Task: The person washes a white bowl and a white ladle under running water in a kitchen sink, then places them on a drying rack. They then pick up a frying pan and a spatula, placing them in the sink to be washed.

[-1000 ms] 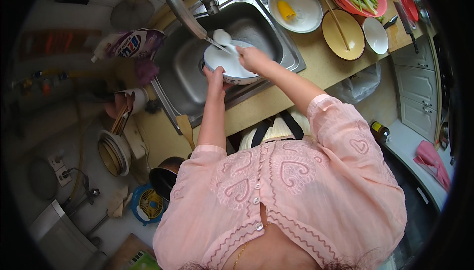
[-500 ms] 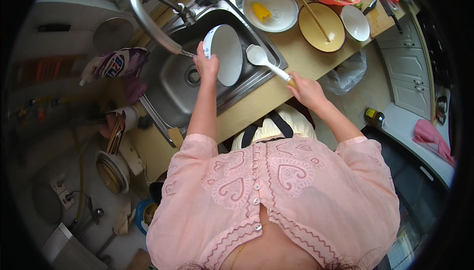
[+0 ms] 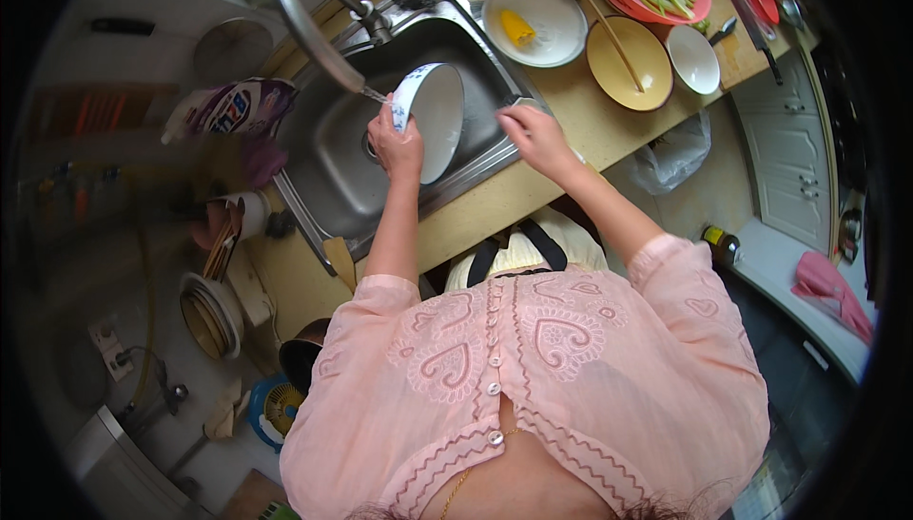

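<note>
My left hand [image 3: 395, 147] grips the rim of a white bowl with a blue pattern [image 3: 442, 130], tilted on its side above the sink [image 3: 333, 163]. Water runs from the curved faucet [image 3: 319, 40] down by the bowl's outside and my fingers. My right hand [image 3: 534, 137] is over the sink's right edge, its fingers curled in and no object showing in them. Beneath it lies a white ladle [image 3: 522, 102], its middle hidden by the hand and wrist.
Along the counter right of the sink stand a white basin with a yellow piece [image 3: 569, 21], a yellow bowl [image 3: 645, 71] with chopsticks, a small white bowl [image 3: 694, 61] and a red colander [image 3: 656, 9] of green stalks. A knife [image 3: 756, 35] rests on the cutting board.
My right hand has let go of the ladle's handle and moved left, leaving the ladle at the sink's edge. My left hand still holds the bowl, now turned slightly.
</note>
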